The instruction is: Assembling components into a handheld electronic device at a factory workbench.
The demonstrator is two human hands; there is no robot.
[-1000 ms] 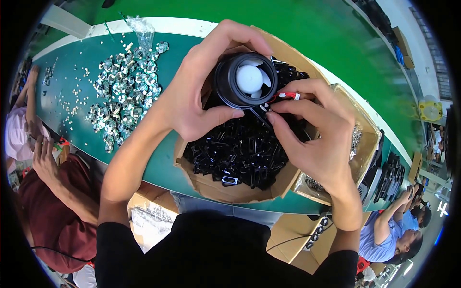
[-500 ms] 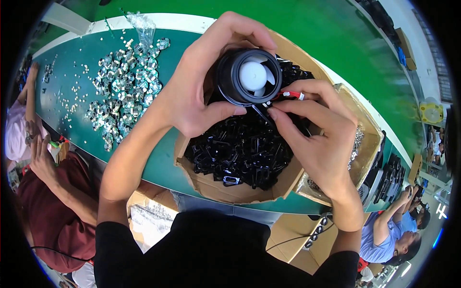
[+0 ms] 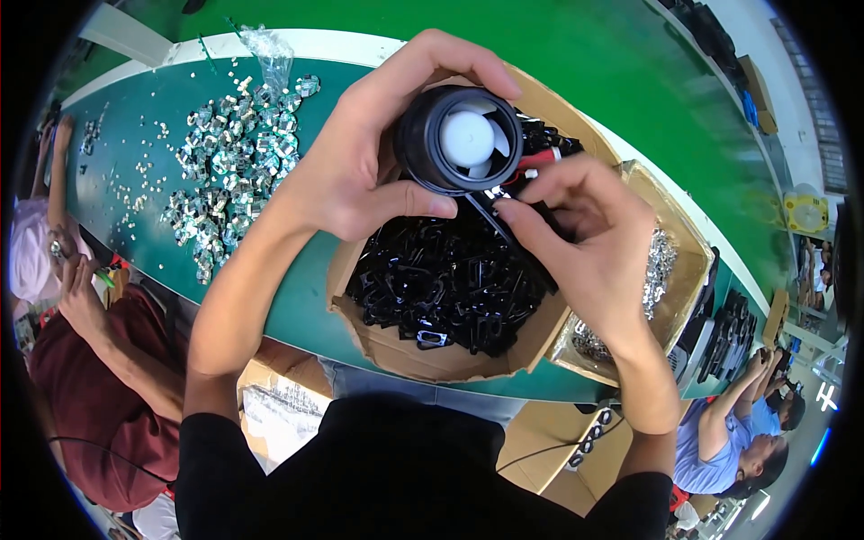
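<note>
Above the open cardboard box (image 3: pixel 423 364) on the desk (image 3: pixel 304 317), the left hand (image 3: pixel 360 157) supports the black fan unit (image 3: pixel 461 142). The rear end of the unit is out of sight, and the left palm covers part of its side wall. The right hand (image 3: pixel 589 229) partly hides the red wiring (image 3: pixel 540 158) and a dark strip (image 3: pixel 486 216) that slants down from the lower rim; this strip is hard to separate from the black plastic parts (image 3: pixel 441 288) below. The open, bladed end faces up toward the camera; the long axis runs roughly along the line of sight. The unit sits between the left fingers, curved around its upper side, and the left thumb at its lower side. The right thumb and fingers nearly meet beside the lower rim; what they pinch, if anything, cannot be determined.
</note>
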